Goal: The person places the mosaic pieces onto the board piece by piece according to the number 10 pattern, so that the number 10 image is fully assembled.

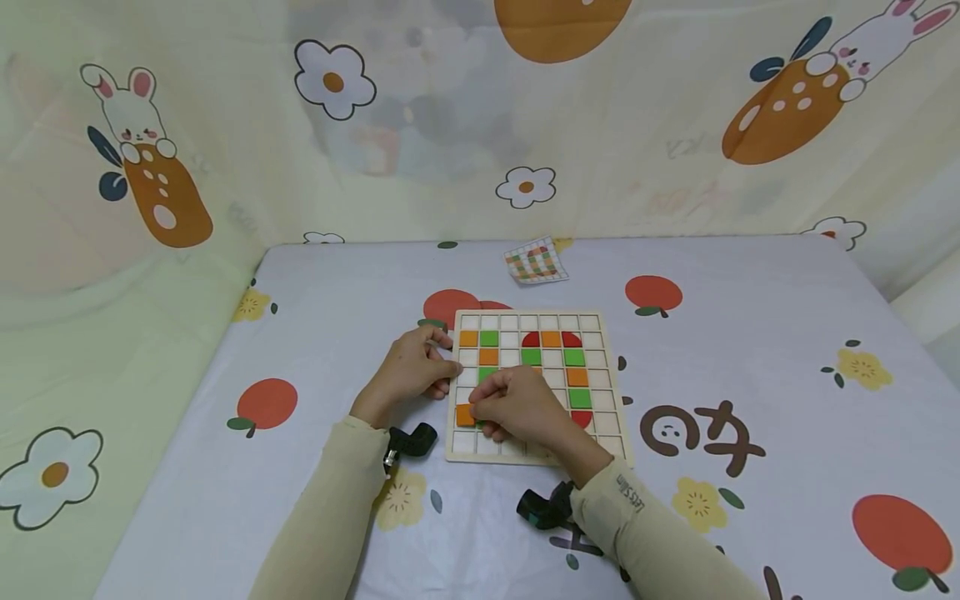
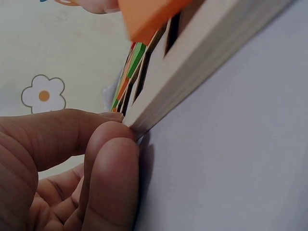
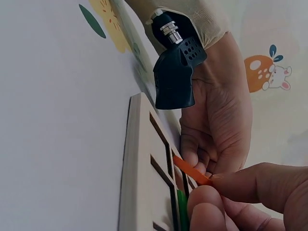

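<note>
A wooden grid board (image 1: 480, 458) lies on the cloth, with orange, green and red tiles in some of its squares. My left hand (image 1: 408, 367) holds the board's left edge; in the left wrist view its fingertips and thumb meet at the pale wooden rim (image 2: 207, 57). Between thumb and fingertips, my right hand (image 1: 528, 408) pinches an orange tile (image 3: 190, 169) over the lower left squares. The tile is tilted, one end at a square's border. A green tile (image 3: 182, 211) sits just beside it. The right hand hides several squares in the middle of the board.
A small patterned card (image 1: 536, 261) with coloured squares lies behind the board. Black wrist cameras (image 1: 547, 507) are strapped to both sleeves. Printed cloth covers the table (image 1: 337, 333) and hangs as a backdrop behind it.
</note>
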The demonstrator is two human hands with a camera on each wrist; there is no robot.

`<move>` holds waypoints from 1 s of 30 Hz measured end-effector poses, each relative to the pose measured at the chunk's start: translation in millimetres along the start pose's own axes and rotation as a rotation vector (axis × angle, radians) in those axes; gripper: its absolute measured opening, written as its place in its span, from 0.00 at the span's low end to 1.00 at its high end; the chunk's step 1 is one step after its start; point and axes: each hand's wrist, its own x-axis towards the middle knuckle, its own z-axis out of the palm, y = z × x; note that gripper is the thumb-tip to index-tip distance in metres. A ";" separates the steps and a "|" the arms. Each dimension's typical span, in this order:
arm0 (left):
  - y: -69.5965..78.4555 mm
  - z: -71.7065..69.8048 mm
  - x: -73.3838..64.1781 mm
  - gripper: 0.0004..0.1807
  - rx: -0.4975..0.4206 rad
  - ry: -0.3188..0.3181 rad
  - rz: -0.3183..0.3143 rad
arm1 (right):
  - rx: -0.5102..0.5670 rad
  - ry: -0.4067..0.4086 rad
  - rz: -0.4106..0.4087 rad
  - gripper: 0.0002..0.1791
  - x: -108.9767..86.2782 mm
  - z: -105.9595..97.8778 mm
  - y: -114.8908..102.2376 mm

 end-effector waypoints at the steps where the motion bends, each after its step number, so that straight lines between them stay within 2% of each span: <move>1: 0.1 0.1 -0.1 0.20 0.000 -0.001 0.001 | 0.000 0.002 -0.002 0.03 0.1 0.0 0.3; 15: 1.8 2.2 0.6 0.20 0.020 -0.009 0.003 | 0.031 0.017 0.001 0.03 -1.4 -0.7 3.7; 20: 1.6 3.5 2.2 0.20 0.027 -0.009 0.001 | 0.023 -0.013 -0.031 0.05 -2.2 -5.0 7.0; 23: 0.0 3.8 2.2 0.20 0.034 -0.003 -0.002 | -0.085 -0.028 -0.078 0.06 -7.5 -17.0 6.6; 25: -2.2 3.9 1.6 0.19 0.041 0.001 -0.006 | -0.200 -0.009 -0.105 0.07 -12.7 -32.0 6.0; 28: -5.2 2.9 -0.1 0.19 0.058 -0.004 -0.015 | -0.374 0.056 -0.125 0.11 -20.2 -66.3 4.0; 30: -6.2 0.0 -1.0 0.17 0.098 -0.003 0.000 | -0.500 0.129 -0.118 0.18 -23.2 -94.1 1.2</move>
